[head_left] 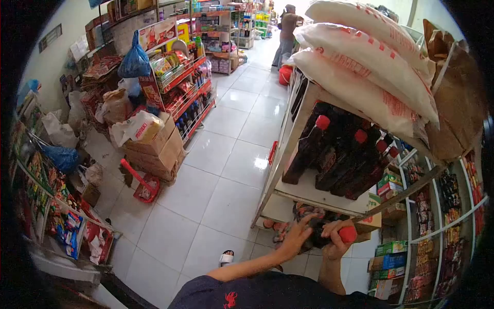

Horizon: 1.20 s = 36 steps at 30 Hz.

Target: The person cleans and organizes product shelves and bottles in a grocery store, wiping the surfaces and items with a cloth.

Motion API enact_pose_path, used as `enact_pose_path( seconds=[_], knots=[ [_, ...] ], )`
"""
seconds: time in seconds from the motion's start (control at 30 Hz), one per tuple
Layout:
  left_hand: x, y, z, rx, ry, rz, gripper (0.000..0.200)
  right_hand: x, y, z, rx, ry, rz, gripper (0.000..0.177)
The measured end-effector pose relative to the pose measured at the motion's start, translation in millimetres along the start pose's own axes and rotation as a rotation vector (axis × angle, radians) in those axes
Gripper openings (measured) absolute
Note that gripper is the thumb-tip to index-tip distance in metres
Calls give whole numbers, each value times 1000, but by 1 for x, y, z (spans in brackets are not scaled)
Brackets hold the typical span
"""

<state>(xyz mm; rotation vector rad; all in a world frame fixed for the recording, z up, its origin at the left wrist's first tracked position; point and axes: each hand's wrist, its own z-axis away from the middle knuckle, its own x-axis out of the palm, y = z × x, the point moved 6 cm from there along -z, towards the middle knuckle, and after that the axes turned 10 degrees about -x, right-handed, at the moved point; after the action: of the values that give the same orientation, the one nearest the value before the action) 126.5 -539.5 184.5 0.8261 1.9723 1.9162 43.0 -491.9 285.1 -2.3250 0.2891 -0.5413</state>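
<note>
A dark bottle with a red cap point(348, 235) is tilted close to my body, below the shelf rack. My right hand point(335, 241) is closed round its neck, just under the cap. My left hand point(297, 237) lies against the bottle's dark body, with a patterned cloth point(307, 211) bunched around its fingers and partly hidden by them. Above my hands, several more dark bottles point(332, 162) with red caps stand on the white shelf point(314, 194).
Large white sacks point(365, 67) are stacked on the rack. A red dustpan point(147, 188) and cardboard boxes point(154, 154) sit on the tiled floor point(206, 154) to the left. Packed shelves point(432, 221) line the right. A person point(288, 33) stands far down the aisle.
</note>
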Motion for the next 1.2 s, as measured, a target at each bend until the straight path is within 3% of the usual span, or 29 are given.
enact_pose_path(
  seconds=[0.1, 0.17, 0.23, 0.27, 0.3, 0.37, 0.4, 0.47, 0.5, 0.57, 0.7, 0.73, 0.93, 1.07, 1.13, 1.2],
  knots=[
    [10, 48, 21, 176, -47, -87, 41, -11, 10, 7, 10, 75, 84, 18],
    [4, 49, 26, 173, -46, -105, 41, -13, 14, 13, 4, 54, 55, 18],
    [2, 16, 25, -228, -135, -275, 41, 0, 11, 9, 42, 44, -36, 17],
    [-5, 2, 22, -35, -28, -194, 42, 7, 8, 9, 74, 43, -128, 17],
    [-4, 3, 22, -45, -51, -197, 42, 7, 4, 7, 71, 65, -117, 17],
    [-22, 40, 14, 289, 194, -240, 42, 9, -8, 1, 10, 19, -122, 17],
    [-22, 50, 11, 283, 159, -245, 42, 9, -17, -3, -41, 11, -109, 18],
    [-20, 39, 6, -275, 21, 223, 41, 12, -31, -8, -78, 22, -143, 18],
    [-12, 51, 8, -293, -5, 201, 41, 16, -36, -10, -110, -1, -190, 18],
    [9, 110, 17, 342, 84, -457, 41, 7, -27, -10, -132, 42, -137, 18],
    [13, 104, 14, 264, -52, -465, 45, 4, -30, -3, -132, 100, -104, 19],
    [12, 101, 15, 345, -61, -444, 47, 6, -34, 0, -64, 89, -110, 20],
    [8, 41, 12, 246, -3, -107, 51, 3, -45, 8, -221, 77, 5, 20],
    [7, 46, 1, 303, -19, -141, 50, 3, -62, 5, -277, 31, 88, 21],
    [0, 20, -16, -106, -93, 170, 47, 9, -74, 6, -372, -122, 122, 21],
    [-14, -9, -26, -138, -109, 205, 47, 13, -84, 2, -374, -188, 110, 23]
  ],
)
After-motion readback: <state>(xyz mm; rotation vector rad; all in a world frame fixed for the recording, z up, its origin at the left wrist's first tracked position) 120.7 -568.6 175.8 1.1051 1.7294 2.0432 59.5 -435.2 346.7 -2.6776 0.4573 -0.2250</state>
